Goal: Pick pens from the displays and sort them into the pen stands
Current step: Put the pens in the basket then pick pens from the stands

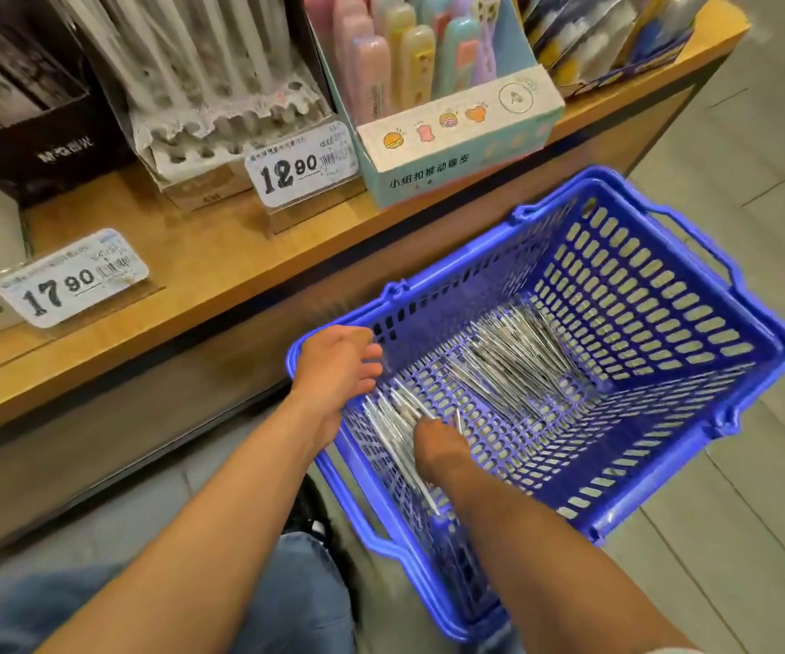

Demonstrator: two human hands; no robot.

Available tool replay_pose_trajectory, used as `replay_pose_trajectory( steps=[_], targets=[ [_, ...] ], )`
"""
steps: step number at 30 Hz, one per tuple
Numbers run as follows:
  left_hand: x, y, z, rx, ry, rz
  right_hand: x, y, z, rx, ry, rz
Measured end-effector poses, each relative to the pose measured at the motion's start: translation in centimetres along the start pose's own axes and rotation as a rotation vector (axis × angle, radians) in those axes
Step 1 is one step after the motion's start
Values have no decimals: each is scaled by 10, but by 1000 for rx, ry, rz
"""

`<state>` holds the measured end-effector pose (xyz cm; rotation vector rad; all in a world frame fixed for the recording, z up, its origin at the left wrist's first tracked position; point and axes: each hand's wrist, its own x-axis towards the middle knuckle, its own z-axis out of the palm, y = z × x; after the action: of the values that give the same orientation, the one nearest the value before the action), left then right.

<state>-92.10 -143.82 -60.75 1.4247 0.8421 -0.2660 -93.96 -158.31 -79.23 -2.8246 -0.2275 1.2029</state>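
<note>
In the blue basket (pixel 664 323) at near left, right hand (pixel 438 448) pinching pens (pixel 395 427), left hand (pixel 334 365) hovering relaxed, holding nothing.

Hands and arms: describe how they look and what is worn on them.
Both arms are bare from the frame's bottom edge to the wrists. Neither the left hand nor the right hand shows a glove, ring, watch or bracelet. A pale edge, perhaps a short sleeve, shows at the bottom of the right arm. Blue jeans cover the legs below.
</note>
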Motion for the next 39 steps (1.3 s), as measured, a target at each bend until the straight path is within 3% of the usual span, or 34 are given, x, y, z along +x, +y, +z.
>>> replay_pose_trajectory(
  steps=[6, 8, 16, 22, 27, 29, 32, 35, 39],
  targets=[
    [-2, 2, -3, -35, 10, 2, -1, 11, -6, -122, -33, -62],
    [-2, 1, -3, -41, 6, 9, -6, 12, -10, -52, -54, -35],
    [4, -6, -1, 56, 28, 41, -59, 6, -84, 1026, 116, -115],
    [-5, -1, 7, 202, -154, 37, -103, -3, -119, 1294, 85, -411],
    [-7, 2, 5, 76, -142, 15, -92, -5, -121, 1269, 14, -450],
    [-3, 1, 5, 4, -88, -3, -68, 7, -116, 1177, 2, -318],
    [4, 0, 4, -58, -31, -27, -24, 31, -93, 741, 61, 34],
    [7, 0, 3, -94, -20, -57, -4, 45, -61, 215, -43, 126],
    [10, -1, 2, -119, -5, -68, 2, 50, -23, 105, -105, 193]
  ],
)
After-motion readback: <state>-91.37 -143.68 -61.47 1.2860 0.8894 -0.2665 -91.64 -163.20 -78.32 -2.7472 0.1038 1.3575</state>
